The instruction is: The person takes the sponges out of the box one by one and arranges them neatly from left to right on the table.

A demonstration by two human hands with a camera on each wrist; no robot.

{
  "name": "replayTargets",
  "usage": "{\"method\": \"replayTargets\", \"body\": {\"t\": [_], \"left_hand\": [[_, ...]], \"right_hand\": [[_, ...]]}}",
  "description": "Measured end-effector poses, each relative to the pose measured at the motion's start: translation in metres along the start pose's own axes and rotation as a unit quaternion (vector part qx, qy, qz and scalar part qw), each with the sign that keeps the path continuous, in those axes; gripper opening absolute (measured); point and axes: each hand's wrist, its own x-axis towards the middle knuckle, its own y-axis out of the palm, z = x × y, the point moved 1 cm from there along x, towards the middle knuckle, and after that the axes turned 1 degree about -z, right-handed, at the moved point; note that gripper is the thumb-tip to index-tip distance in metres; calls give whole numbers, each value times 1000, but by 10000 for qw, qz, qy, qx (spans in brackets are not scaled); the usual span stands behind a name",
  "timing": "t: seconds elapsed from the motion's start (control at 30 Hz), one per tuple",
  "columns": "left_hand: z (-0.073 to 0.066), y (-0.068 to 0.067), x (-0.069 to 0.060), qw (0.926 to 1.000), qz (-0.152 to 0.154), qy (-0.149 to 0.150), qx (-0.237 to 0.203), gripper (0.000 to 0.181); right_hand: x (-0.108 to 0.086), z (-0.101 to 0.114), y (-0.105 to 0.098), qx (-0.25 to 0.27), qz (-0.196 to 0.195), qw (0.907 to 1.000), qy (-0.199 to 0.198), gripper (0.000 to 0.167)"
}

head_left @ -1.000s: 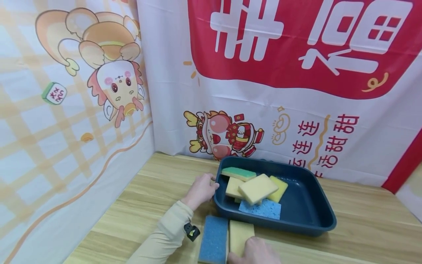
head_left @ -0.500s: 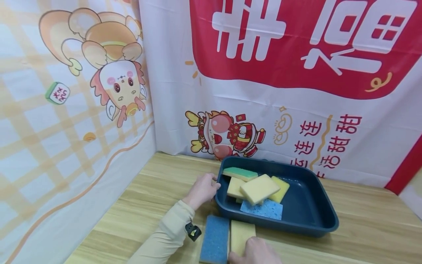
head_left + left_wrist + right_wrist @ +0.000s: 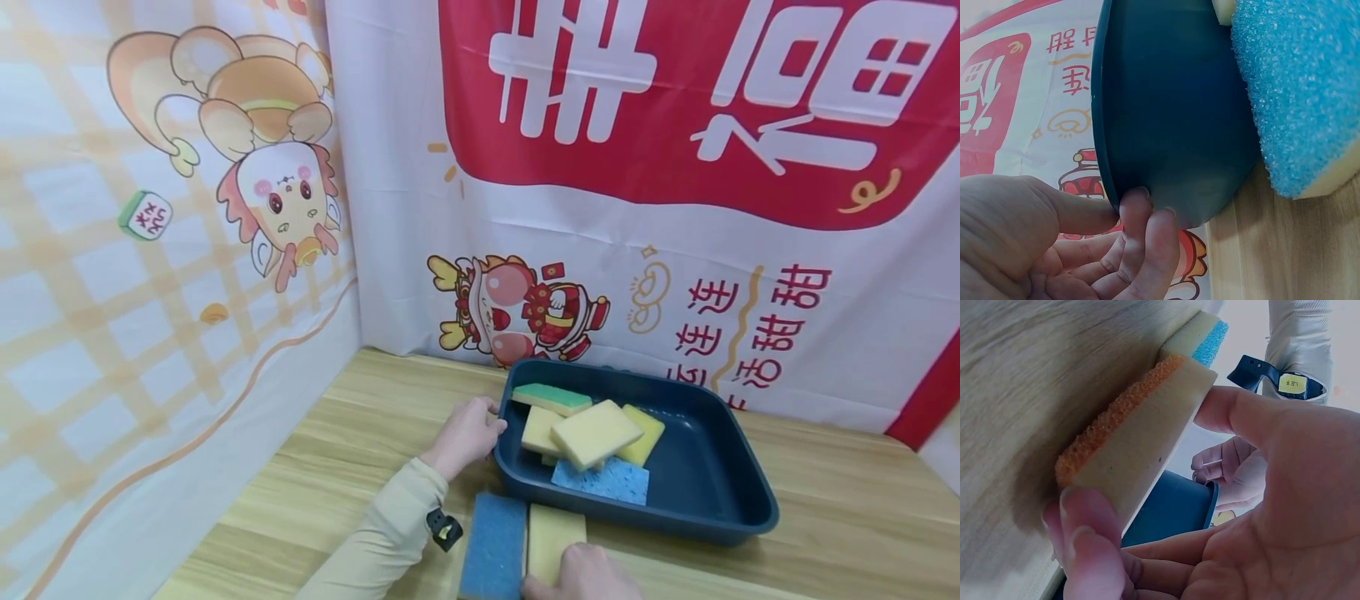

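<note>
Two pinches going: left hand point(image 3: 467, 433) had the navy tray point(image 3: 701, 467) by its rim, right hand point(image 3: 588, 577) the orange-backed sponge point(image 3: 1138, 437) just in front of it. Light squeezing probably worked best.

Dark-blue rectangular tray point(image 3: 693, 458) upright, piled sponges point(image 3: 597, 432) toward its left end. Cream sponge point(image 3: 553, 532) (orange scrub layer down) just outside tray's near side; blue-topped sponge point(image 3: 493, 546) likewise.

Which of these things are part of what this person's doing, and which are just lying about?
Part of the job, it seems:
cream sponge with orange underside, held by the right hand
dark blue tray, held by the left hand
blue-topped sponge beside the cream one
sponges inside the tray

Apparently just around:
printed cloth
black wrist strap
wooden table
</note>
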Motion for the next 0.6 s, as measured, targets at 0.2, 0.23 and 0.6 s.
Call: {"method": "replayTargets", "body": {"t": [0.2, 0.23, 0.6], "left_hand": [[3, 1, 1, 10000, 40, -72, -31, 30], [3, 2, 1, 9999, 51, -94, -39, 30], [1, 3, -2, 9998, 92, -172, -74, 31]], "right_hand": [[1, -2, 2, -29, 5, 10000, -7, 55], [1, -2, 3, -35, 14, 10000, -13, 55], [5, -10, 11, -185, -134, 9994, -254, 61]]}}
